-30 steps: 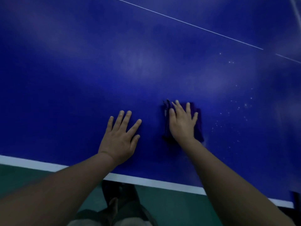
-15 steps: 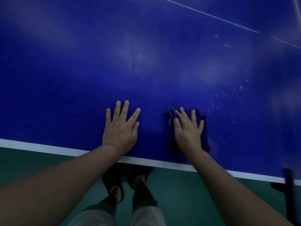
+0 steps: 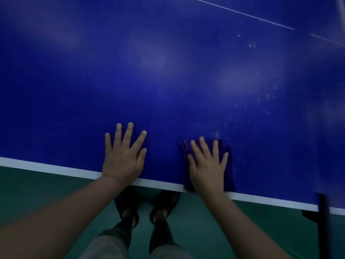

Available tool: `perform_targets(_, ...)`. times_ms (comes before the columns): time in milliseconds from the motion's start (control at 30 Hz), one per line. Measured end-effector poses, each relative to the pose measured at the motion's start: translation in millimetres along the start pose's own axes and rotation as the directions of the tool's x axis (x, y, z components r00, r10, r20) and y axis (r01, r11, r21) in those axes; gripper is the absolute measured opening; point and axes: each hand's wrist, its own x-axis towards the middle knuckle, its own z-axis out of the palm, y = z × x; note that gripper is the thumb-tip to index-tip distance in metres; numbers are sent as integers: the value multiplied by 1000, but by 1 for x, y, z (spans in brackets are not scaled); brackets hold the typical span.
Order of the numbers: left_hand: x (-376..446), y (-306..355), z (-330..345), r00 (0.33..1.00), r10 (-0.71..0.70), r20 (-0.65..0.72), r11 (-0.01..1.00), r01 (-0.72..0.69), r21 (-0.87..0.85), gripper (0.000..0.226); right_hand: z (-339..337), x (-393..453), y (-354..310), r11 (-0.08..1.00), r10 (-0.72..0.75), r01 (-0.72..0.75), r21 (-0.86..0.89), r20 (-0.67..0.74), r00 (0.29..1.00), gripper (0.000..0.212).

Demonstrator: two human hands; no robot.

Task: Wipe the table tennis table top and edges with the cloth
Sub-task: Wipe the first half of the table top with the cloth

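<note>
The blue table tennis table fills most of the view, with a white line along its near edge. A dark purple cloth lies flat at that near edge, reaching onto the white line. My right hand presses on the cloth with straight, spread fingers. My left hand rests flat on the bare table to the left of it, fingers spread, heel at the white line. White specks dot the surface up and to the right of the cloth.
The black net post and clamp stand at the table's right end, with a strip of net beside them. A thin white centre line crosses the far top. Below the edge are the green floor and my legs and shoes.
Both hands have slid back toward me across the table. The cloth under my right hand has come from mid-surface to the near white edge line.
</note>
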Motion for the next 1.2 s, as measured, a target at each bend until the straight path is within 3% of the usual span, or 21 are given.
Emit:
perform_targets(100,-1,25,9,998,-60,36,995,57,76,64,-2,33,-23,997,49,-47,65,-20,999,54)
perform_targets(233,2,49,15,995,-92,35,992,88,94,64,11,-12,-30,972,-237,237,-3,-43,971,51)
perform_targets(333,4,55,16,993,-114,37,991,111,75,62,15,-46,19,967,-256,256,-9,-40,966,49)
perform_targets(467,7,56,17,995,-96,28,992,93,84,62,0,-24,73,990,-137,138,4,-79,987,51)
perform_targets(600,16,62,19,998,-60,9,992,59,113,64,-15,51,60,994,68,-59,88,-108,992,58)
perform_targets(733,32,74,21,999,-34,-1,991,34,126,62,-11,62,26,985,-169,173,23,-127,977,54)
perform_targets(800,35,76,22,999,-30,-14,993,32,112,62,-4,30,34,949,-316,315,-33,-103,943,50)
perform_targets(867,34,75,22,999,-25,-20,994,27,102,62,1,4,59,937,-350,348,-38,-72,934,50)
perform_targets(967,33,74,19,1000,-21,-20,996,23,87,62,-9,13,92,974,-225,228,15,-91,970,52)
perform_targets(1100,33,76,19,999,-38,-11,995,38,88,62,-30,82,79,973,89,-49,224,-169,982,51)
perform_targets(1200,33,75,19,999,-39,-9,995,40,90,62,-37,123,40,970,39,10,244,-197,980,49)
